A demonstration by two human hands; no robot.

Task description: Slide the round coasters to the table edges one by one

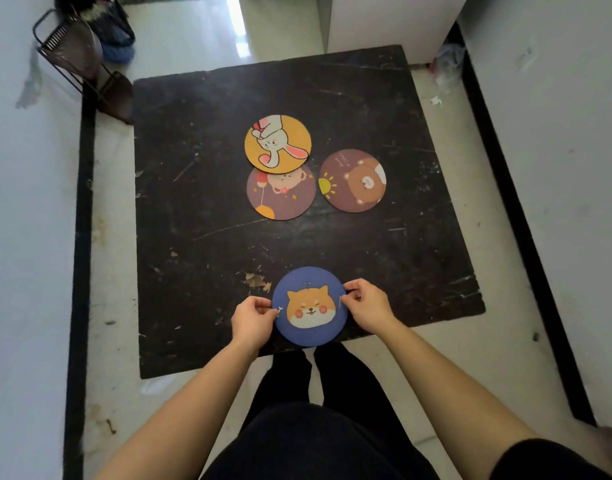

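Fingers [267,309] of the left hand [252,320] and fingers [350,296] of the right hand [368,306] pinch opposite rims of a blue shiba-dog coaster [309,306], which overhangs the near edge of the scratched black worktop [200,237]. Farther from that coaster, mid-worktop, a yellow rabbit coaster [278,143] overlaps a brown balloon-bear coaster [281,197]; a brown bear-and-sun coaster [353,180] lies just beside them.

- Left hand [252,320] & right hand [367,306]: bare, no rings/watch visible.
- Forearms bare up to elbows.
- Black sleeve edge [554,459] at right upper arm.
- Black top [315,441], black trousers [318,375].
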